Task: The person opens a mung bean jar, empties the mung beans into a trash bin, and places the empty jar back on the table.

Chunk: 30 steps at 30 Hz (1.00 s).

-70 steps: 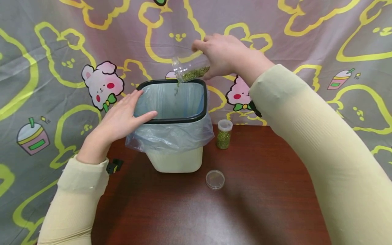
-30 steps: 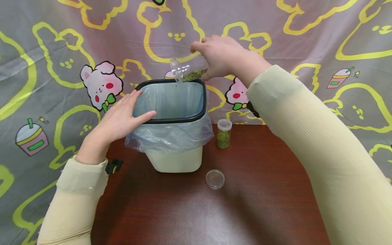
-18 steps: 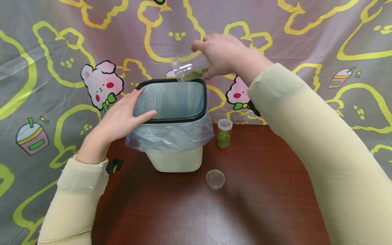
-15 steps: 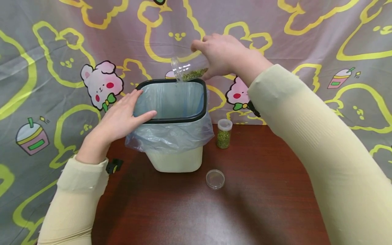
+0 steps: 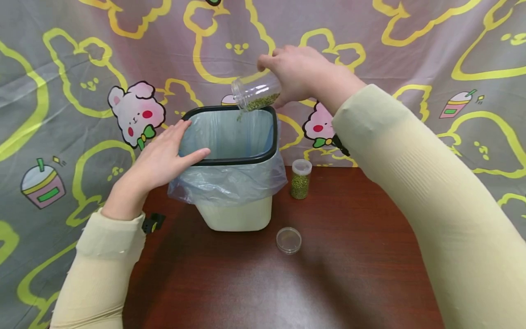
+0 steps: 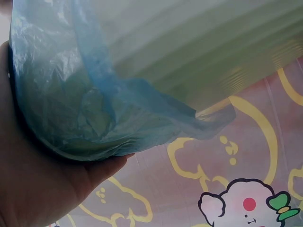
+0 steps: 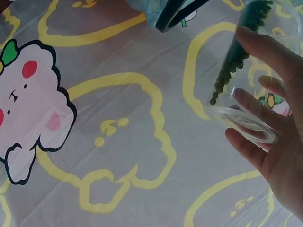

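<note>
My right hand [image 5: 297,73] grips a clear jar [image 5: 255,87] near its base, tilted with its mouth to the left over the bin. Small green beans [image 5: 265,101], like mung beans, lie along the jar's lower side; a few drop from the mouth. In the right wrist view, fingers wrap the jar [image 7: 246,111] and a row of beans [image 7: 232,61] shows. Below stands a pale bin [image 5: 236,217] with a black rim [image 5: 240,161] and a bluish bag [image 5: 226,183] folded over it. My left hand [image 5: 160,157] rests on its left rim, fingers extended.
A second jar [image 5: 301,180], lidded and holding green beans, stands upright right of the bin. A round clear lid [image 5: 289,241] lies on the dark wooden table [image 5: 353,256] in front of it. A patterned cloth [image 5: 370,68] hangs close behind the bin.
The beans in the tilted jar have thinned slightly since the earliest frame. Their fall nearly stopped around half a second ago; now some drop again, the jar turned slightly. The left hand stays put.
</note>
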{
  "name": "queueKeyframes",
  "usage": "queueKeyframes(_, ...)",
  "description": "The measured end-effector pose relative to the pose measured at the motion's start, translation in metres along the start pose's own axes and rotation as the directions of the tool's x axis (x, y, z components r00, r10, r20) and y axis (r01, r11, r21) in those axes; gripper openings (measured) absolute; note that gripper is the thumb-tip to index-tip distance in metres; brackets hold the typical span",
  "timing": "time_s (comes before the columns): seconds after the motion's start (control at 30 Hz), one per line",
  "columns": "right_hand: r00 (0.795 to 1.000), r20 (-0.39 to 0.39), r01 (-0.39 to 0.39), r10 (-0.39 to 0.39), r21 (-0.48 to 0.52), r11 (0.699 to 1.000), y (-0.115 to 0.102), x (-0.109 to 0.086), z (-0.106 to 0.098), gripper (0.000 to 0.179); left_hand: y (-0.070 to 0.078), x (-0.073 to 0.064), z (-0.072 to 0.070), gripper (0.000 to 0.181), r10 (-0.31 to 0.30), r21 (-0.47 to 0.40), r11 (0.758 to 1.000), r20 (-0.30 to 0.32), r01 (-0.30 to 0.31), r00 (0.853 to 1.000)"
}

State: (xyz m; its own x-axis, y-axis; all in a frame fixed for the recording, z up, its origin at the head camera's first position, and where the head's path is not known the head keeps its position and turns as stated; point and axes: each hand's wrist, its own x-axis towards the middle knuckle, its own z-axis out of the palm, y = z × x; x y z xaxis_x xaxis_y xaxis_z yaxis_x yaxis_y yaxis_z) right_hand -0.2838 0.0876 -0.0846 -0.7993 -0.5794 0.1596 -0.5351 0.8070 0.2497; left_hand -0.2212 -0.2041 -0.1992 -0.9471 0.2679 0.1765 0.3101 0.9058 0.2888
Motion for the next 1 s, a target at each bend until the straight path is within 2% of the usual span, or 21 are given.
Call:
queueKeyframes(0.27, 1.000, 0.015, 0.003, -0.003, 0.002, 1.000, 0.0004, -0.0020, 0.0001, 0.079, 0.0007, -0.0005, 0.0000, 0.095, 0.001, 0.001, 1.000, -0.001, -0.001, 1.000)
queueKeyframes(1.0, 1.000, -0.012, 0.005, -0.005, 0.009, 1.000, -0.0018, -0.0012, 0.0021, 0.079, -0.0005, -0.0013, 0.0002, 0.095, 0.005, -0.001, 1.000, -0.006, -0.005, 1.000)
